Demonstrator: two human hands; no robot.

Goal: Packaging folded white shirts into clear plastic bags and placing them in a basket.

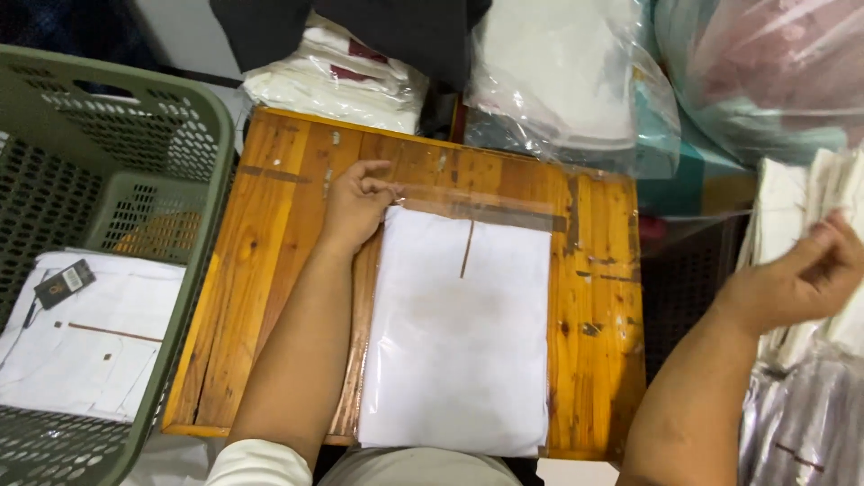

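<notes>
The wooden surface [270, 270] was a small board with bare strips down its left and right sides and a narrow band along its far edge, while its middle was taken up by a white folded garment in a clear bag [459, 333] that reached nearly to the near edge. The left hand [355, 202] rested at the bag's top left corner, fingers [382, 187] curled and nearly closed, pinching what looked like the clear flap at that corner; the forearm lay along the bag's left edge. The right hand [801, 274] was well off the surface to the right, at a stack of white folded pieces [837, 189], its fingers loosely bent and pressed against the stack; whether they had gripped a piece could not be told through the blur. Close on the left stood a green perforated basket [171, 117], touching or just beside the surface, with bagged white garments [81, 351] and a dark tag [65, 283] inside. Beyond the far edge lay a bagged white and maroon bundle [342, 81] and large clear plastic bags [576, 81], crowding that side. A dark crate [684, 279] sat just right of the surface, between it and the stack.
</notes>
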